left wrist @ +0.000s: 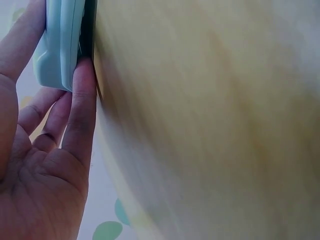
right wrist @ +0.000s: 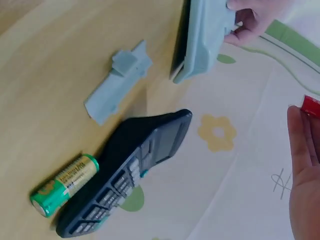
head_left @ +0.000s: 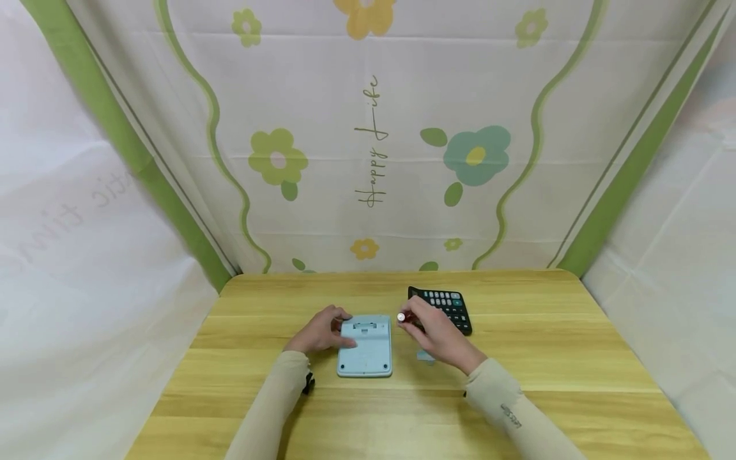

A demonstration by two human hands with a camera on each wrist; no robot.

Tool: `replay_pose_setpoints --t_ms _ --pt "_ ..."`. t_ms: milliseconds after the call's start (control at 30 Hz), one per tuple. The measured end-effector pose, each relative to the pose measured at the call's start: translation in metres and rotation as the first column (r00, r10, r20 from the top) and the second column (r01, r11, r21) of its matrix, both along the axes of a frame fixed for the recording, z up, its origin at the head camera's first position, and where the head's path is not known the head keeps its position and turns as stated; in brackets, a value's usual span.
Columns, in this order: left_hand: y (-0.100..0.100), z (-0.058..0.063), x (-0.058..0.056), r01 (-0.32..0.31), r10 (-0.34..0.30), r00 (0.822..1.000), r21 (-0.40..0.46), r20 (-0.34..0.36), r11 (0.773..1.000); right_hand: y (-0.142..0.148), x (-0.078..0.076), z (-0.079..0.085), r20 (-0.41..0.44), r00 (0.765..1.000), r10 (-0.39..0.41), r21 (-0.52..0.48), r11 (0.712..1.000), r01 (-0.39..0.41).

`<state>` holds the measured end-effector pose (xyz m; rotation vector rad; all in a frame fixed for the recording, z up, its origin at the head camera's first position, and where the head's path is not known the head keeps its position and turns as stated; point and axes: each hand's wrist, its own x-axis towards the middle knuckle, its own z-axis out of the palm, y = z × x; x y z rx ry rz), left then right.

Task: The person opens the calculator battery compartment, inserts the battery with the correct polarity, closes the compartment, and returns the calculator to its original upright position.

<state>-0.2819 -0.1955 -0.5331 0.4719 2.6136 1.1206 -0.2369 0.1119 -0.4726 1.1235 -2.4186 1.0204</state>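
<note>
A light-blue calculator [head_left: 366, 351] lies face down, its back showing with an uncovered battery slot [head_left: 365, 326] near the far end. My left hand [head_left: 321, 329] grips its left edge, thumb on the back; in the left wrist view, a finger [left wrist: 84, 95] reaches beneath the edge. To the right of the calculator, my right hand [head_left: 439, 335] pinches a red battery [head_left: 401, 317], one silvery end facing the head camera. Only a bit of its red side appears in the right wrist view. A light-blue battery cover [right wrist: 117, 82] lies loose on the table, partly below the right hand.
A black calculator [head_left: 458, 313] rests on the table behind the right hand, partly hidden by it. Beside it lies a green and gold battery [right wrist: 65, 185]. The wooden table [head_left: 368, 421] ends at a patterned curtain [head_left: 402, 236], with more cloth on both sides.
</note>
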Motion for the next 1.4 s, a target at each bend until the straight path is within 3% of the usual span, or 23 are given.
replay_pose_setpoints --t_ms 333,467,600,733,867,1067,1200,1300,1400 --pt "-0.001 -0.002 -0.001 0.001 -0.001 1.000 0.004 0.001 1.000 0.009 -0.006 0.014 -0.003 1.000 0.031 -0.030 0.999 -0.031" --pt "-0.001 -0.002 -0.002 0.003 -0.003 1.000 0.003 -0.002 1.000 0.013 -0.007 0.017 0.031 0.998 0.056 -0.082 0.995 -0.053" --pt "0.000 -0.002 -0.003 0.007 -0.007 1.000 0.003 -0.008 1.000 0.013 -0.008 0.017 0.120 0.988 0.096 -0.174 0.982 -0.074" --pt "0.001 -0.002 -0.001 0.002 -0.002 1.000 -0.007 -0.007 1.000 0.013 -0.007 0.016 0.264 0.953 0.148 -0.298 0.952 -0.065" --pt "0.000 0.000 0.001 0.000 0.000 1.000 -0.008 0.001 1.000 0.012 -0.005 0.019 0.381 0.910 0.166 -0.391 0.920 -0.004" --pt "0.000 0.000 0.001 -0.002 0.002 1.000 -0.023 -0.012 1.000 0.012 -0.003 0.029 0.439 0.867 0.236 -0.478 0.878 0.003" --pt "0.001 0.000 0.000 0.000 0.000 1.000 -0.023 -0.007 1.000 0.013 -0.005 0.030 0.454 0.838 0.304 -0.555 0.832 -0.001" --pt "0.001 0.000 0.001 -0.002 0.002 1.000 -0.019 -0.003 1.000 0.014 -0.006 0.031 0.504 0.795 0.336 -0.598 0.801 0.040" --pt "0.001 -0.001 0.001 -0.004 0.004 1.000 -0.012 -0.002 1.000 0.014 -0.007 0.032 0.580 0.746 0.327 -0.602 0.789 0.121"
